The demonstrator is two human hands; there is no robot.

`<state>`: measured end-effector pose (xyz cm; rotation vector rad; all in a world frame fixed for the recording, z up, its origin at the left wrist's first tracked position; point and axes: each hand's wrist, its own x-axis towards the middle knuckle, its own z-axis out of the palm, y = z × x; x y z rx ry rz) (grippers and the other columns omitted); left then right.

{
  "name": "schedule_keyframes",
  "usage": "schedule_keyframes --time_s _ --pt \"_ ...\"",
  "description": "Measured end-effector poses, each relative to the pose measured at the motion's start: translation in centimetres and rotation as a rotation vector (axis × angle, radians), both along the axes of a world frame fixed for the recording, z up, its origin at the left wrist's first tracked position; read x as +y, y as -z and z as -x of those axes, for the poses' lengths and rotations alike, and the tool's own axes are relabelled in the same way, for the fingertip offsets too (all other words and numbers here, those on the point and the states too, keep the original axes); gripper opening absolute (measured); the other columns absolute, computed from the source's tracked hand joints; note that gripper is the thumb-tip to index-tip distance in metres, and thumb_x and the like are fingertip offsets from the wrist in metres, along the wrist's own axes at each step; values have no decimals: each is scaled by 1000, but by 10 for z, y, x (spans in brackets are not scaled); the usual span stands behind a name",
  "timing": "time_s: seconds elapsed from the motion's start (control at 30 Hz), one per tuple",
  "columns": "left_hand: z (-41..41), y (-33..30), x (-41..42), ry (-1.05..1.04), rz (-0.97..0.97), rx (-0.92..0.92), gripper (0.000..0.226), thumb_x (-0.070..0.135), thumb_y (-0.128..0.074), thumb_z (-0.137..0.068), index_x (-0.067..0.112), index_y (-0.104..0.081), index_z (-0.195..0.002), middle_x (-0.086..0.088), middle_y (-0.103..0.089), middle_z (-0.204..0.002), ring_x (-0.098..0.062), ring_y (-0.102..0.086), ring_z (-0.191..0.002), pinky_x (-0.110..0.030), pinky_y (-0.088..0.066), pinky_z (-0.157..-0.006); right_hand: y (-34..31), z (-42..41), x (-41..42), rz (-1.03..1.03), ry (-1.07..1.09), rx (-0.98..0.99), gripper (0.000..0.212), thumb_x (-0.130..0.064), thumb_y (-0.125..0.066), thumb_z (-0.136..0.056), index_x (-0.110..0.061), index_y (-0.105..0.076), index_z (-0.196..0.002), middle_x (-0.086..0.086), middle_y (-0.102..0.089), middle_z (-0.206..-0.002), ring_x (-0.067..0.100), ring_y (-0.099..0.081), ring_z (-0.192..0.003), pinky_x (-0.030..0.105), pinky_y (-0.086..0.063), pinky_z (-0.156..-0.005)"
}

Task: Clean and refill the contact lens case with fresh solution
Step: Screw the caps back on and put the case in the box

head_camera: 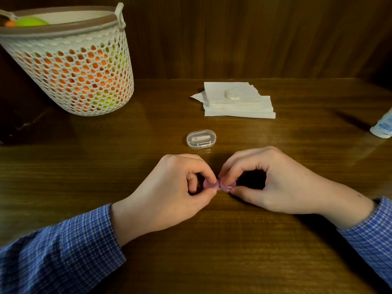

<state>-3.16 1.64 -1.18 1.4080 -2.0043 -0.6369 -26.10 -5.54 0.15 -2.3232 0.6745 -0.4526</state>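
A small pink contact lens case [219, 185] with two round caps lies on the wooden table [212, 240] between my hands. My left hand [169, 192] pinches its left cap between thumb and forefinger. My right hand [265, 181] pinches the right cap the same way. My fingers hide much of the case. A white solution bottle [382, 126] lies at the right edge of the view, partly cut off.
A clear oval plastic box [201, 139] holding a white tool sits just beyond my hands. A stack of white paper napkins [238, 100] with a small white piece on top lies farther back. A white mesh basket [72, 60] with orange and green contents stands back left.
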Motion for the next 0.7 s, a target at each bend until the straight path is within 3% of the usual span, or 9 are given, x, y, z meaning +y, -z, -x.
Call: schedule_keyframes --time_s 0.2,0.7 --pt "0 0 -1 -1 -5 -3 10 20 -82 -88 24 -80 -96 7 -73 -86 -17 -65 -58 -5 -45 -57 3 -1 1 4 40 -5 10 -24 -81 -85 -27 -80 -95 -12 -75 -98 10 -73 -95 27 -60 -83" --pt "1 -1 0 0 -2 -2 10 21 -82 -88 24 -80 -97 10 -73 -89 -16 -65 -56 -5 -45 -55 -1 1 0 41 -6 33 15 -15 -80 -87 -29 -80 -94 -18 -75 -103 6 -70 -106 20 -55 -92"
